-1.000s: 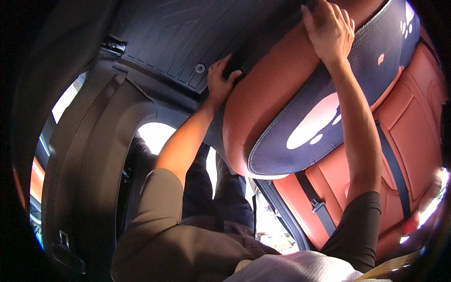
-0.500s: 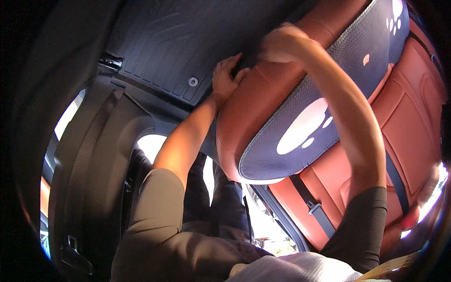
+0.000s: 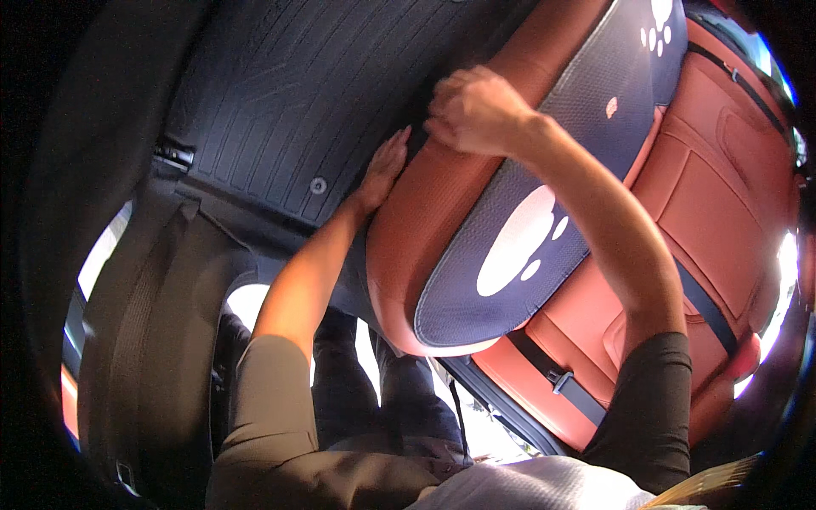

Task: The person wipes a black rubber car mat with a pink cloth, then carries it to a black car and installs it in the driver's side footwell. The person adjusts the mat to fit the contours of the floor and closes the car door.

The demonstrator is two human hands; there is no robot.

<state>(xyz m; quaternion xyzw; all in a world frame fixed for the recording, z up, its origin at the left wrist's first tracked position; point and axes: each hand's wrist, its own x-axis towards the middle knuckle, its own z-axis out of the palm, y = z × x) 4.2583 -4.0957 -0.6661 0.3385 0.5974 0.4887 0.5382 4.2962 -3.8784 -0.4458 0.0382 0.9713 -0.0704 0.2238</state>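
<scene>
My left hand (image 3: 387, 170) lies in the gap between a black ribbed floor mat (image 3: 280, 110) and the edge of a reddish-brown car seat (image 3: 416, 221). Its fingers are stretched out and nothing shows in them. Over the same seat edge, farther along, my right hand (image 3: 476, 110) is closed with its fingers curled down toward the gap. What it grips, if anything, is hidden. A dark blue pad (image 3: 450, 297) with white paw prints covers the seat's upper face, below my right forearm.
A round fastener (image 3: 319, 185) sits in the mat's near corner. Dark trim (image 3: 127, 340) lines the left side. To the right are another reddish-brown seat (image 3: 705, 187), a seat belt buckle (image 3: 559, 381) and a dark belt strap (image 3: 705, 306).
The view has shifted, so the seat and mat sit farther left and lower. My left hand's fingers have straightened. My right hand, blurred before, now shows clearly with curled fingers.
</scene>
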